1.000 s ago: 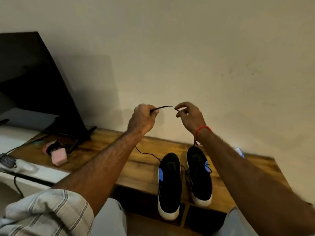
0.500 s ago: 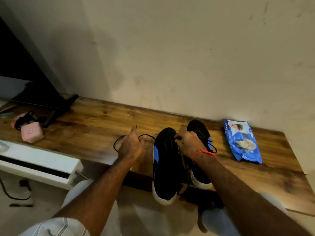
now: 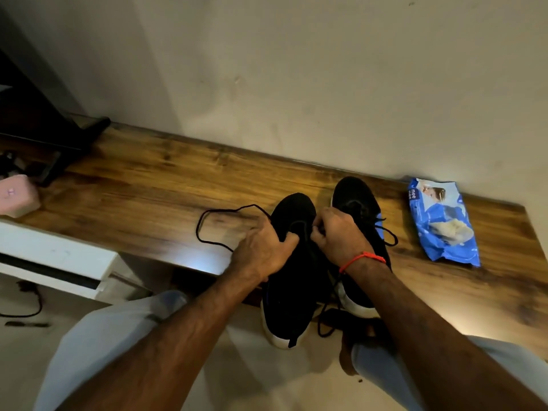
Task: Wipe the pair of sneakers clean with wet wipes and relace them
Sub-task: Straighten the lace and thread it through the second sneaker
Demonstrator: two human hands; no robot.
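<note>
Two black white-soled sneakers [image 3: 292,280] are stood mid-frame on the wooden table [image 3: 148,200]. Left hand [image 3: 262,252] is clamped round one; right hand [image 3: 338,237] pinches its black lace [image 3: 213,229]. Relacing is judged barely begun; blue wet-wipes pack [image 3: 443,222] lies at right.

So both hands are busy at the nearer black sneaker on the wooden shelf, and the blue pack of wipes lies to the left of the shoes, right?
Not quite. The head view shows the blue pack of wipes lying to the right of the shoes, near the wall. The rest holds: the left hand and right hand are at the nearer black sneaker on the wooden shelf.
</note>
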